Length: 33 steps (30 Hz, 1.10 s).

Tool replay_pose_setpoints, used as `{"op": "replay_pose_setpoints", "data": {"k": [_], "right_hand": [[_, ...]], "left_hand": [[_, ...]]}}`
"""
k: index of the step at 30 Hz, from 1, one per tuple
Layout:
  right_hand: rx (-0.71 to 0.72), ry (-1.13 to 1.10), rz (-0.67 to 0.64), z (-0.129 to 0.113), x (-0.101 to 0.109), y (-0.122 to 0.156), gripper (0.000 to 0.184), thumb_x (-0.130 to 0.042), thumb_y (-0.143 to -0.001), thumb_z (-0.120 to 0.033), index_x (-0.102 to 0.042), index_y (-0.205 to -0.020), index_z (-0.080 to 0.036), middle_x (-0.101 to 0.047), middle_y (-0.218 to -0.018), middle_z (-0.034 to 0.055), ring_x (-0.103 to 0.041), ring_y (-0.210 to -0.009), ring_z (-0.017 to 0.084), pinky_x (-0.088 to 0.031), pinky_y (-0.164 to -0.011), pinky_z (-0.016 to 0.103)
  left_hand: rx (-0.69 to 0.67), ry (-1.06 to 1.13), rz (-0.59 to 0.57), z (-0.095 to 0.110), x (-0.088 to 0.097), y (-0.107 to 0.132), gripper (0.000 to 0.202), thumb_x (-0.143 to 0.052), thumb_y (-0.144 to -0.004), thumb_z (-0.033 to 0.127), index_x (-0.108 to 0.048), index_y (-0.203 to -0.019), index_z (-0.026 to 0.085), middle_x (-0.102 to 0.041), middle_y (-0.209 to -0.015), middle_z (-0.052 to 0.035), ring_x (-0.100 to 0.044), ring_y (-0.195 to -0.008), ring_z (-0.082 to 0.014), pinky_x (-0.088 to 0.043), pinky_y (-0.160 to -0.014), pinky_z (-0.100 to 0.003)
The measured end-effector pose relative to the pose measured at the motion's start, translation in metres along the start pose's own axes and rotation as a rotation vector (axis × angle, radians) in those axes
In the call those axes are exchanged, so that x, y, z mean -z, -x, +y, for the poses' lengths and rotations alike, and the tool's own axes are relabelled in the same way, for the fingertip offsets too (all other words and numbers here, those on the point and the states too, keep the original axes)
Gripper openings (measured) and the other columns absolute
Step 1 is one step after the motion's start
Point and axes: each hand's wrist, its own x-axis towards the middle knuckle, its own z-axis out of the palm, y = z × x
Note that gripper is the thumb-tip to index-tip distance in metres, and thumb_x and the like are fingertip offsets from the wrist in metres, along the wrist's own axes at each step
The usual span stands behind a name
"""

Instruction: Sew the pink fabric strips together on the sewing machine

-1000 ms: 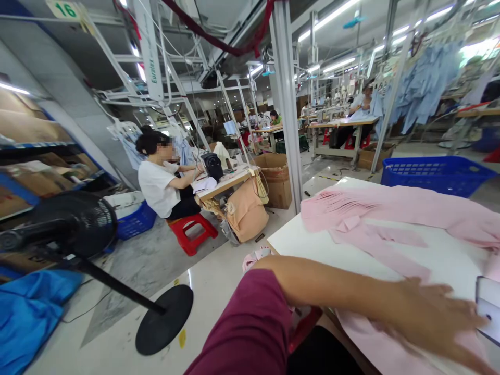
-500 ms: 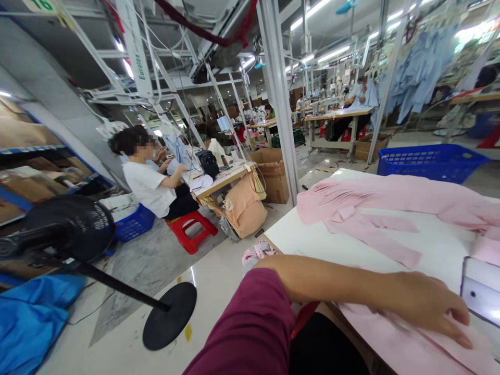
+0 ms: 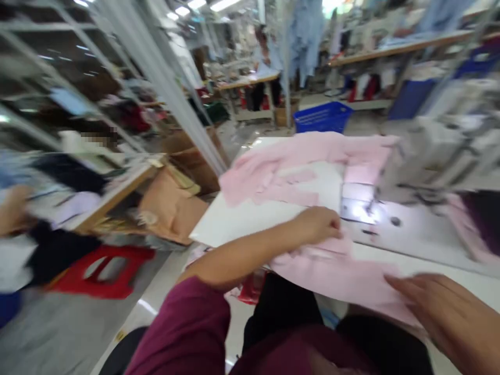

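A long pink fabric piece (image 3: pixel 363 276) lies along the table's front edge and hangs over it above my lap. My left hand (image 3: pixel 318 225) is curled at its upper left part, fingers closed on a fold of the cloth. At the piece's right end, my right hand (image 3: pixel 441 302) lies with fingers stretched out, slightly blurred, touching or just over the cloth. Beyond my left hand, a spread stack of pink pieces (image 3: pixel 258 174) rests on the white table (image 3: pixel 219 221). The sewing machine (image 3: pixel 414 161) stands right of it, its lamp lighting the metal bed (image 3: pixel 414 234).
A blue basket (image 3: pixel 322 117) stands on the floor behind the table. To the left are a red stool (image 3: pixel 105 273), a co-worker's table (image 3: pixel 117 200) and a metal post (image 3: pixel 167 88). More pink cloth (image 3: pixel 464 224) lies right of the machine. Another person (image 3: pixel 263 54) sits further back.
My view has swung right, bringing the sewing machine and my right hand into sight. My left hand, flat-fingered over the pink cloth before, is now curled on it.
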Motion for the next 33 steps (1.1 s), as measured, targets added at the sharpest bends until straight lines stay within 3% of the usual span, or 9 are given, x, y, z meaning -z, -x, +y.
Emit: {"op": "replay_pose_setpoints", "data": {"k": [2,5,9,13,15,19,29,33], "right_hand": [[-0.024,0.02,-0.03,-0.007,0.013,-0.012,0.025,-0.039,-0.096,-0.01,-0.06,-0.105,-0.021,-0.064,-0.084,0.0059,-0.06,-0.075,0.021,-0.05,-0.063,0.034],[-0.037,-0.037,-0.033,-0.009,0.019,-0.032,0.022,-0.04,-0.096,-0.009,-0.059,-0.1,-0.019,-0.063,-0.085,0.0056,-0.059,-0.078,0.02,-0.051,-0.067,0.032],[-0.201,-0.205,-0.068,-0.01,0.014,-0.042,0.024,-0.036,-0.097,-0.012,-0.059,-0.098,-0.02,-0.063,-0.09,0.0071,-0.059,-0.083,0.02,-0.052,-0.067,0.033],[-0.366,-0.389,-0.081,-0.01,0.004,-0.06,0.02,-0.039,-0.095,-0.018,-0.057,-0.104,-0.023,-0.063,-0.09,0.0051,-0.061,-0.081,0.019,-0.051,-0.068,0.032],[-0.491,-0.494,-0.044,-0.009,-0.002,-0.072,0.017,-0.044,-0.092,-0.021,-0.052,-0.107,-0.023,-0.062,-0.086,0.0032,-0.06,-0.076,0.018,-0.05,-0.067,0.032],[-0.661,-0.636,0.098,-0.004,-0.011,-0.083,0.027,-0.05,-0.089,-0.026,-0.041,-0.114,-0.021,-0.056,-0.074,-0.0014,-0.056,-0.066,0.016,-0.045,-0.061,0.029],[-0.689,-0.635,0.164,0.0,-0.017,-0.074,0.034,-0.051,-0.092,-0.03,-0.042,-0.123,-0.019,-0.056,-0.077,-0.0008,-0.056,-0.069,0.016,-0.046,-0.064,0.03],[-0.577,-0.481,0.198,0.004,-0.016,-0.074,0.022,-0.057,-0.091,-0.028,-0.058,-0.112,-0.02,-0.059,-0.095,0.0069,-0.055,-0.094,0.022,-0.049,-0.075,0.034]], "left_hand": [[-0.036,0.013,0.002,-0.005,-0.001,-0.008,0.011,-0.065,-0.084,0.024,-0.068,-0.078,0.015,-0.068,-0.084,-0.004,-0.06,-0.081,-0.0199,-0.042,-0.07,-0.029],[-0.078,0.03,0.011,-0.007,0.0,-0.013,0.015,-0.058,-0.087,0.022,-0.068,-0.077,0.016,-0.067,-0.083,-0.0022,-0.06,-0.081,-0.0177,-0.043,-0.074,-0.029],[-0.108,0.065,0.129,0.004,0.005,-0.005,0.015,-0.054,-0.085,0.016,-0.067,-0.078,0.018,-0.067,-0.084,-0.0008,-0.059,-0.082,-0.0155,-0.044,-0.077,-0.027],[-0.109,0.204,0.243,0.024,0.006,0.006,0.015,-0.055,-0.084,0.025,-0.065,-0.074,0.019,-0.064,-0.071,0.0011,-0.057,-0.068,-0.0137,-0.045,-0.067,-0.025],[-0.101,0.294,0.244,0.031,0.004,0.011,0.016,-0.054,-0.084,0.029,-0.066,-0.079,0.019,-0.066,-0.073,0.001,-0.059,-0.07,-0.0143,-0.045,-0.067,-0.026],[-0.08,0.497,0.22,0.035,-0.001,0.018,0.021,-0.052,-0.084,0.031,-0.068,-0.088,0.018,-0.069,-0.087,-0.0018,-0.063,-0.083,-0.016,-0.048,-0.077,-0.027],[-0.086,0.641,0.236,0.031,-0.013,0.024,0.022,-0.061,-0.08,0.036,-0.066,-0.09,0.017,-0.068,-0.08,-0.0018,-0.061,-0.072,-0.0132,-0.05,-0.067,-0.024],[-0.046,0.599,0.233,0.029,-0.014,0.024,0.021,-0.065,-0.077,0.034,-0.064,-0.089,0.017,-0.07,-0.083,-0.0027,-0.064,-0.077,-0.0151,-0.05,-0.071,-0.026]]}}
